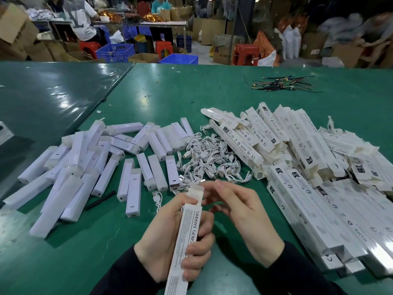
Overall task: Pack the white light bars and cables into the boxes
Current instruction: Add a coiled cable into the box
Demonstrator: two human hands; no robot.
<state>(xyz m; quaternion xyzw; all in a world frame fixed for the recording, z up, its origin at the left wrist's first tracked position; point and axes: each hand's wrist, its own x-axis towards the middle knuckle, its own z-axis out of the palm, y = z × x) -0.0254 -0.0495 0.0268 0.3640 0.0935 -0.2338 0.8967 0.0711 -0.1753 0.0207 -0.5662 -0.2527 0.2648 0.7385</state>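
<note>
My left hand grips a long white printed box, its open end flap pointing away from me. My right hand hovers at that open end, its fingertips by the flap; whether they pinch it I cannot tell. Many white light bars lie scattered on the left of the green table. A heap of coiled white cables sits in the middle. One loose cable lies just left of the box end. Empty and filled boxes pile up on the right.
A bundle of thin coloured wires lies far back on the table. A short black tube rests among the light bars. Beyond the table are blue crates, red stools, cardboard cartons and seated people.
</note>
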